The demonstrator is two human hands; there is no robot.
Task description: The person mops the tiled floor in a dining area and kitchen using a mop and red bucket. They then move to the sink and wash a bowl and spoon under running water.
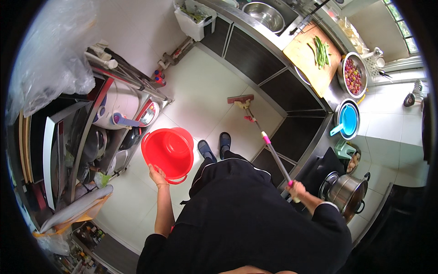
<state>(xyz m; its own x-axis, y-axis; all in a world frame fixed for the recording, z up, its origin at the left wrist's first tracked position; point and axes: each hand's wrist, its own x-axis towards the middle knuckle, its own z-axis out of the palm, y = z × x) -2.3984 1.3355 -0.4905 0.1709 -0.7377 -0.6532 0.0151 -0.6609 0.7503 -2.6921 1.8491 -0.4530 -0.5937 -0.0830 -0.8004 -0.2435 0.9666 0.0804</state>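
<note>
My left hand [158, 175] grips the rim of a red plastic bucket [171, 156], which is tilted so that its inside shows; no contents can be made out in it. On the other side, my right hand [296, 190] is closed around the upper end of the handle of a sponge mop [275, 156]. The mop slants away from me, and its flat reddish head [241, 98] rests on the pale tiled floor near the dark lower cabinets. My feet, in blue slippers [206, 150], stand between the bucket and the mop.
A metal shelf rack [80, 144] with appliances and pots stands at left. A white waste bin [195, 25] is beside the cabinets. The counter bears a cutting board [297, 51] with green vegetables, a steel bowl of fruit [354, 77], a blue dipper [348, 120] and a steel pot [345, 191].
</note>
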